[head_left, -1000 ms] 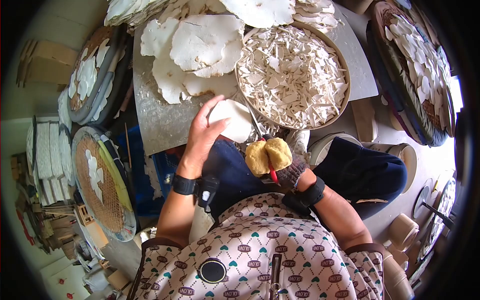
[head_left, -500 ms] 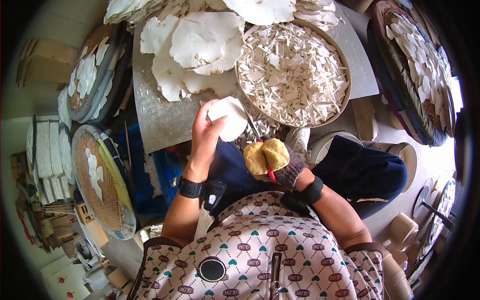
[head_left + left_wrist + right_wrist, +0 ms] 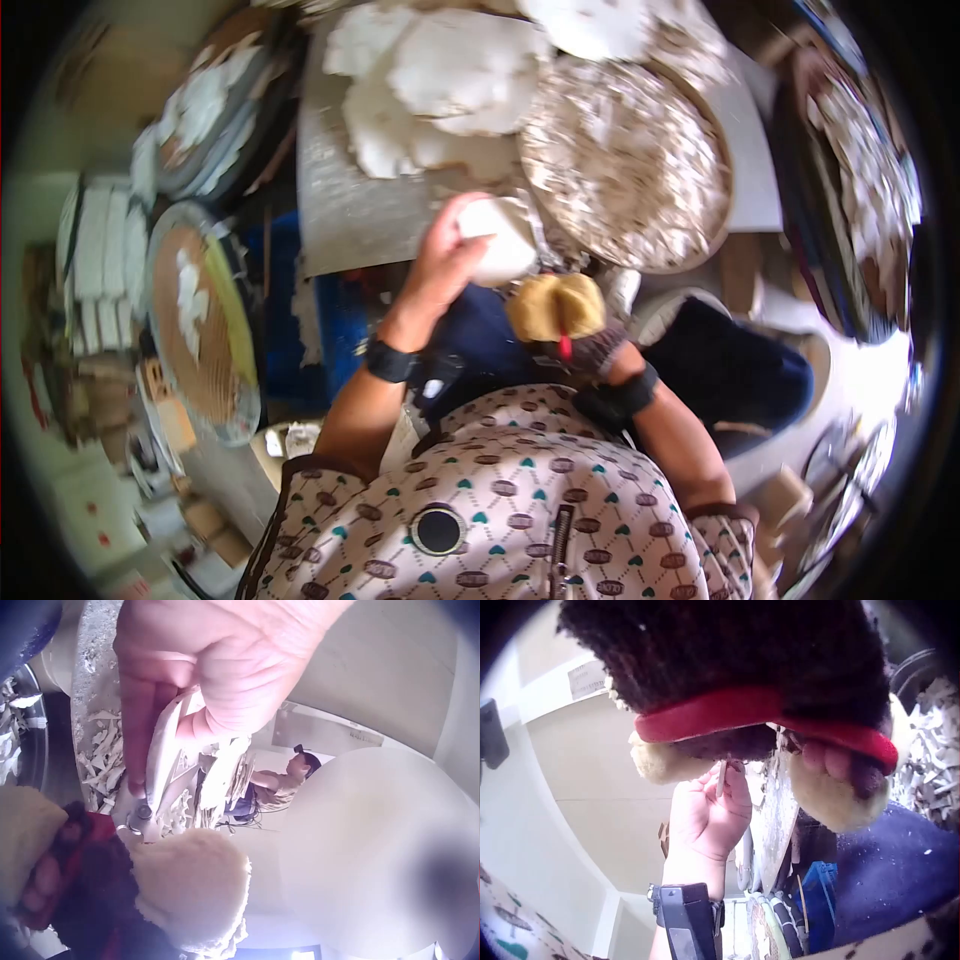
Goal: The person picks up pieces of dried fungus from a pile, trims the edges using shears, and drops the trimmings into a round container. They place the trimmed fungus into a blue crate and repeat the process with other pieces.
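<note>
At far left, red marks are carried by a pale sheet, too blurred to be made out. Above it, stacked white slabs are seen, then a woven tray on which white pieces are laid. A blue crate is partly hidden by the metal surface, where large white pieces are piled. In the left grip, a white disc is pinched between thumb and fingers, by the surface's near edge. On the patterned shirt, pale lettering in dark badges is blurred past reading (as is the small print on a sign in the left wrist view). In the gloved right grip, scissors are held by their red handles, fingers curled round; whether the disc is touched by the blades cannot be told. Part of that grip is hidden by yellow padding. Beyond, a round tray is filled with white chips. At far right, more white pieces are heaped on a rack.
</note>
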`<state>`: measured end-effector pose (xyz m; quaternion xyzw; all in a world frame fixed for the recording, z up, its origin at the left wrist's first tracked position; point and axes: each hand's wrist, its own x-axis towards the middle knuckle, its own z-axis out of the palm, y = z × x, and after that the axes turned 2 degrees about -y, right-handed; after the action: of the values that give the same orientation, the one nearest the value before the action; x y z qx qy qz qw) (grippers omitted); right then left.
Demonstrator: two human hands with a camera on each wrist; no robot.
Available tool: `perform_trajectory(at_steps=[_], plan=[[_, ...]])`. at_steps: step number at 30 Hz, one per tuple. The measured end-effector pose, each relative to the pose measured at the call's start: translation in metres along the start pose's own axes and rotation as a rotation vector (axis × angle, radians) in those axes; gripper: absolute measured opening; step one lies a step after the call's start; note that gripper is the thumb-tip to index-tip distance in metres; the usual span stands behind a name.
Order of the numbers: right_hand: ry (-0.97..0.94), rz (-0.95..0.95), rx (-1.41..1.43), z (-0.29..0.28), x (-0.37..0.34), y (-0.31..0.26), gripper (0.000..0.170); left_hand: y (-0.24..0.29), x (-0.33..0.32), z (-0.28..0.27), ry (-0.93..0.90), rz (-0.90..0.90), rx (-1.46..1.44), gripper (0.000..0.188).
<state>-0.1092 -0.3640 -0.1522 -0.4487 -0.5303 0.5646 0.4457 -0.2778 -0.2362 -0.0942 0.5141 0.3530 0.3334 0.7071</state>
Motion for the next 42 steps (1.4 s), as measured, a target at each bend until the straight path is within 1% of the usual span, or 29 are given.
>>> perform_trajectory(at_steps=[1, 2, 5, 7, 11, 13, 14, 15, 16, 17, 18, 19, 20, 22, 23, 25, 26, 28, 29, 30, 31, 32, 33, 35, 36, 37, 39, 41, 42], plan=[[0.002, -0.008, 0.020, 0.003, 0.000, -0.020, 0.022, 0.004, -0.002, -0.001, -0.011, -0.075, -0.008, 0.044], [0.004, -0.017, 0.041, 0.006, -0.001, -0.040, 0.021, -0.004, -0.003, -0.008, -0.027, -0.022, -0.020, 0.043], [-0.038, 0.220, 0.091, -0.003, -0.014, -0.011, 0.030, -0.004, 0.000, -0.022, -0.066, 0.049, 0.121, 0.044], [-0.065, 0.329, 0.024, -0.006, -0.017, 0.011, 0.036, 0.006, 0.004, -0.031, -0.137, -0.006, 0.291, 0.043], [-0.097, 0.281, -0.148, -0.012, -0.015, -0.010, 0.040, 0.013, 0.005, -0.041, -0.188, 0.047, 0.438, 0.038], [-0.087, 0.352, -0.008, -0.017, -0.014, -0.013, 0.037, 0.019, 0.007, -0.046, -0.223, 0.063, 0.519, 0.035], [-0.107, 0.322, 0.097, -0.016, -0.013, -0.015, 0.035, 0.023, 0.007, -0.048, -0.257, 0.034, 0.498, 0.031], [-0.154, 0.287, 0.363, -0.013, -0.011, -0.016, 0.033, 0.024, 0.006, -0.047, -0.224, 0.144, 0.464, 0.028], [-0.221, 0.282, 0.651, -0.007, -0.007, -0.017, 0.031, 0.026, 0.007, -0.046, -0.262, 0.141, 0.316, 0.027], [-0.177, 0.291, 1.538, -0.009, -0.005, -0.009, 0.029, 0.041, 0.000, -0.039, -0.260, 0.021, 0.191, 0.025], [-0.074, 0.202, 0.881, -0.009, -0.009, -0.011, 0.027, 0.044, 0.001, -0.038, -0.263, 0.271, 0.318, 0.022], [0.012, 0.170, 0.538, -0.006, -0.010, -0.006, 0.026, 0.035, 0.001, -0.041, -0.166, 0.334, 0.394, 0.019], [0.101, 0.175, 0.188, -0.004, -0.011, -0.002, 0.025, 0.039, -0.004, -0.038, -0.148, 0.233, 0.312, 0.019], [0.160, 0.171, 0.469, -0.005, -0.007, -0.006, 0.024, 0.039, -0.012, -0.035, -0.031, 0.078, 0.235, 0.022], [0.170, 0.167, 0.546, -0.004, -0.005, -0.004, 0.023, 0.038, -0.012, -0.031, -0.073, 0.048, 0.024, 0.023], [0.161, 0.147, 0.651, -0.003, 0.000, 0.002, 0.021, 0.039, -0.013, -0.023, -0.125, -0.019, -0.171, 0.021], [0.142, 0.131, 0.638, -0.003, 0.002, 0.005, 0.021, 0.036, -0.012, -0.019, -0.089, -0.030, -0.185, 0.020], [0.051, -0.030, -0.204, -0.003, 0.004, -0.002, 0.024, 0.030, -0.013, -0.010, -0.003, -0.049, -0.210, 0.020], [0.071, -0.122, -0.580, -0.003, 0.004, -0.006, 0.027, 0.028, -0.012, -0.003, 0.075, -0.009, -0.186, 0.022], [0.015, -0.091, -0.256, -0.003, 0.003, -0.002, 0.030, 0.024, -0.011, 0.006, 0.156, 0.034, -0.160, 0.024], [0.007, -0.093, -0.110, -0.001, 0.003, 0.000, 0.029, 0.022, -0.010, 0.013, 0.239, 0.076, -0.133, 0.026], [-0.001, -0.094, 0.039, 0.000, 0.002, 0.002, 0.029, 0.022, -0.009, 0.018, 0.230, 0.092, -0.117, 0.036], [-0.008, -0.095, 0.185, 0.002, 0.002, 0.003, 0.028, 0.020, -0.008, 0.019, 0.236, 0.079, -0.091, 0.037], [0.019, 0.078, 0.931, 0.002, 0.009, -0.026, 0.025, 0.011, -0.005, 0.019, 0.239, 0.067, -0.042, 0.038], [0.040, -0.033, 0.595, 0.000, 0.011, -0.023, 0.024, 0.007, -0.004, 0.016, 0.212, 0.074, -0.027, 0.042], [-0.055, -0.070, 0.852, -0.003, 0.015, -0.029, 0.025, 0.008, -0.005, 0.017, 0.205, 0.061, -0.051, 0.041], [0.080, -0.008, 0.594, 0.000, 0.008, -0.019, 0.025, 0.005, -0.001, 0.012, 0.188, 0.080, -0.004, 0.040], [0.053, 0.032, 0.483, -0.006, 0.003, -0.008, 0.025, 0.026, 0.006, 0.010, 0.149, 0.001, 0.035, 0.034], [0.062, 0.069, 0.253, -0.010, -0.006, -0.011, 0.026, 0.045, 0.016, 0.003, 0.028, -0.089, 0.042, 0.028]])
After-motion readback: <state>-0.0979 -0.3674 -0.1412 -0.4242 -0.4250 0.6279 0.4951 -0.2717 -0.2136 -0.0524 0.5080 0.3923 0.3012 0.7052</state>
